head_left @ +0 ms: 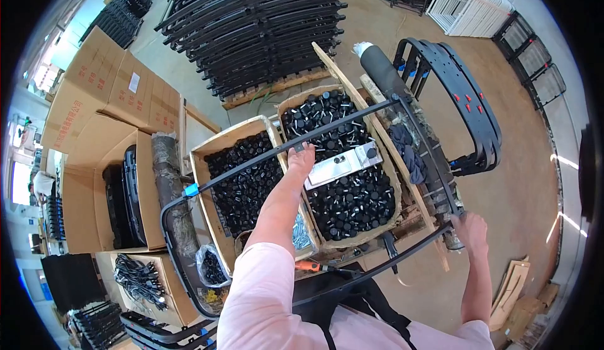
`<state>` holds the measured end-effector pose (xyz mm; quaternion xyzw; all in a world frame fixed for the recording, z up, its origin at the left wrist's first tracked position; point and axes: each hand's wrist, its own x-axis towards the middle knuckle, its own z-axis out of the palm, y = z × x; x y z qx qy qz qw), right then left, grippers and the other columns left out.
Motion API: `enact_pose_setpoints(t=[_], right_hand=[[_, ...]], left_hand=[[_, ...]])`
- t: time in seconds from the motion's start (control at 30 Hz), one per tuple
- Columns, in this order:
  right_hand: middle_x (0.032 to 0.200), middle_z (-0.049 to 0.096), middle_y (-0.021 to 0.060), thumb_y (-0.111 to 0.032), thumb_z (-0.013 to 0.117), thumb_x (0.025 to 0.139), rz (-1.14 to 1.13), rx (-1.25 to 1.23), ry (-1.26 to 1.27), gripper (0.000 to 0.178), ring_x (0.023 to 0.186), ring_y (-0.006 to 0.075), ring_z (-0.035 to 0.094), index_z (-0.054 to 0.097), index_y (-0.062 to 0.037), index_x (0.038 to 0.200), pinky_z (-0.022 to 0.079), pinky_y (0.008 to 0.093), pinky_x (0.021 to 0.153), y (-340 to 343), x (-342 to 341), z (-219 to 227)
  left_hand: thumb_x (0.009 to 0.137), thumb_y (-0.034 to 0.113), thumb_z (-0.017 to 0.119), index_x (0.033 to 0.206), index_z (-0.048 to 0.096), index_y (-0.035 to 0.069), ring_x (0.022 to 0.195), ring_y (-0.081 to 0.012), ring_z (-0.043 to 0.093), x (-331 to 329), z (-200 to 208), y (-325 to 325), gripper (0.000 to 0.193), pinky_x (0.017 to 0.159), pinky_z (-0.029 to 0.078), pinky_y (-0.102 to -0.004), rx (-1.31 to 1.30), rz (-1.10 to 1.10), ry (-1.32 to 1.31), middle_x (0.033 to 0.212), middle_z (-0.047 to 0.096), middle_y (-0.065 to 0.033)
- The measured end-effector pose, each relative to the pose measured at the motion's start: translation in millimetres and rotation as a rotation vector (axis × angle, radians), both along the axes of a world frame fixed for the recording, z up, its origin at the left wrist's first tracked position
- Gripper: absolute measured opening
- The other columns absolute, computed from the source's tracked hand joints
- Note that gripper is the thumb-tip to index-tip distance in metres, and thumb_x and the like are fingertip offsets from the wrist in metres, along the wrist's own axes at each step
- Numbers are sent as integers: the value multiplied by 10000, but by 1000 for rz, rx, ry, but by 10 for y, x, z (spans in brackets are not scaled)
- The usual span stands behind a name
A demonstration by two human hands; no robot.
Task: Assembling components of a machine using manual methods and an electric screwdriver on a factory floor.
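Note:
A black tubular metal frame (251, 163) with rounded left corners and a blue piece on its upper left stretches across in front of me, over the bins. My left hand (301, 158) is closed on its far bar, near the middle. At the right end, my right hand (470, 229) grips the frame's near corner. Just right of my left hand, a silver metal plate (333, 169) with a dark knob lies across a bin of black threaded knobs (352, 208). Beneath the bar, a second bin holds many small black plastic parts (245, 174). Fingertips are partly hidden.
Silver bolts (301, 233) lie beside my left forearm, and an orange-handled tool (308, 265) is near my body. Left stands an open cardboard box (78, 192). A wooden board (412, 186) and padded roll (384, 70) run along the right; stacked black frames (264, 29) stand beyond.

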<state>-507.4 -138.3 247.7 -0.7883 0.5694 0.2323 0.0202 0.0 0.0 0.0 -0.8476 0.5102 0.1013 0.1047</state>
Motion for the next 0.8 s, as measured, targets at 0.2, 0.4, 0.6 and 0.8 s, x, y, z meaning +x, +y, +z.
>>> enact_pose_setpoints(t=[0.2,0.4,0.6,0.8], right_hand=[[927,747,210,-384,646,958,301,134,-569,357,930,413,725,749,-42,942,564,501,844,-23,1357,-145],[1264,632,175,-277,681,946,501,213,-797,391,1216,393,628,641,-90,1287,521,496,1006,-182,3176,-1596],[1286,626,217,-275,678,950,510,-4,-845,427,1154,433,652,610,-116,1340,559,521,973,-415,4120,-2508],[1145,649,231,-248,643,994,407,66,-992,227,1056,459,666,647,-81,1149,548,569,897,-506,4041,-2439]], left_hand=[[1045,150,440,1341,635,100,1270,-292,645,-48,-75,61,358,1029,479,-455,-41,-88,-86,1418,609,-102],[1055,163,434,1331,647,129,1259,-292,665,-83,80,27,351,1046,469,-464,50,6,23,1486,589,-120],[1056,160,438,1358,626,76,1170,-299,711,-97,-36,62,366,1008,465,-470,35,-12,-113,1478,609,-174],[1020,291,629,1312,587,4,1159,-345,693,-118,-36,198,412,1012,500,-510,-194,-22,-67,1368,657,-188]])
